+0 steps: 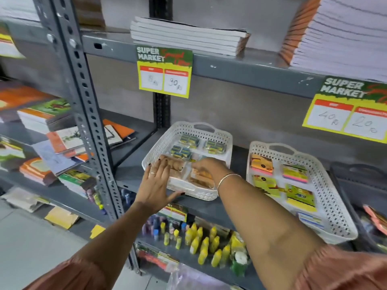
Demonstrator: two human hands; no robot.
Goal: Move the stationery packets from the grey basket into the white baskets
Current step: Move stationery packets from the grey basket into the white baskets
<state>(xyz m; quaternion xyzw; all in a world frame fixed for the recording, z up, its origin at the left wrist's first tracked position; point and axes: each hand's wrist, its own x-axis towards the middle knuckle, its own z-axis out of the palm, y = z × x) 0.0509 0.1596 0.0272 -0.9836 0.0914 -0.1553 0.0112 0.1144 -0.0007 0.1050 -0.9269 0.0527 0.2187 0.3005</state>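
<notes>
Several stationery packets point(184, 152), clear-wrapped, lie flat in the left white basket point(167, 139) on the grey shelf point(236, 208): blue-and-yellow ones toward the back, brownish ones point(199, 176) toward the front.

Handling, by judgement: light, thin, fairly stiff inside a slick film; likely to slide on one another. Best taken by the edges or pinched flat between thumb and fingers.

Right hand point(206, 164): inside the basket over the front packets, fingers curled down among them; whether its grip has closed on a packet cannot be told. A bangle shows at the wrist.

Left hand point(157, 183): spread flat, fingers resting on the basket's left front rim and the nearest brown packet, thumb along the front wall; holding nothing, apparently steadying the basket.

Second white basket point(343, 216): just beside the first, to the right, holding yellow, orange and pink packets point(295, 173) in rows.

Dark basket point(356, 170): at the far right edge, partly out of frame, probably the grey source; a few packets appear to remain in it.

Surroundings: notebooks point(188, 38) on the shelf above, price tags point(164, 72) on its edge, yellow bottles point(207, 245) below.
</notes>
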